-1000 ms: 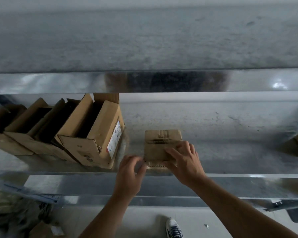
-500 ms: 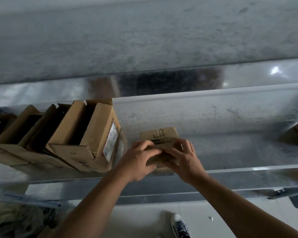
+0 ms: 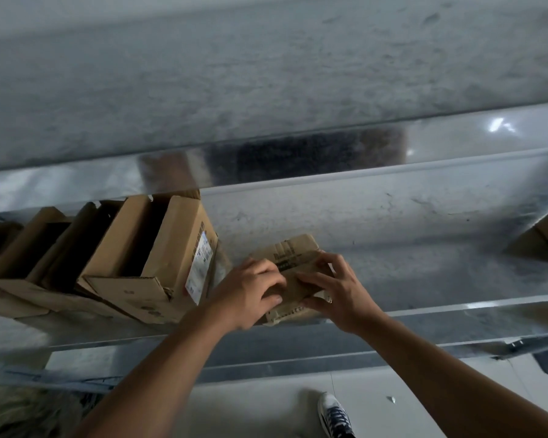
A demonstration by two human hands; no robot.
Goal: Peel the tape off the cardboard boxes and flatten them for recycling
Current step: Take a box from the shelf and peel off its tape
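A small brown cardboard box (image 3: 293,252) with dark print sits near the front edge of a metal shelf (image 3: 456,273). My left hand (image 3: 247,292) grips its left side, fingers curled over the top and thumb along the front. My right hand (image 3: 336,289) holds the right side, fingers spread and bent over the top face. The hands hide most of the box's front half, and no tape is clearly visible.
A row of open, tilted cardboard boxes (image 3: 149,257) fills the shelf's left part, the nearest one bearing a white label (image 3: 200,267). Another box corner (image 3: 544,241) shows at the right edge. An upper shelf (image 3: 266,90) overhangs. My shoe (image 3: 334,415) stands on the pale floor below.
My left hand rose from the shelf's front edge onto the small box and closed on its left side. The right hand stayed on the box. The view tilted slightly.
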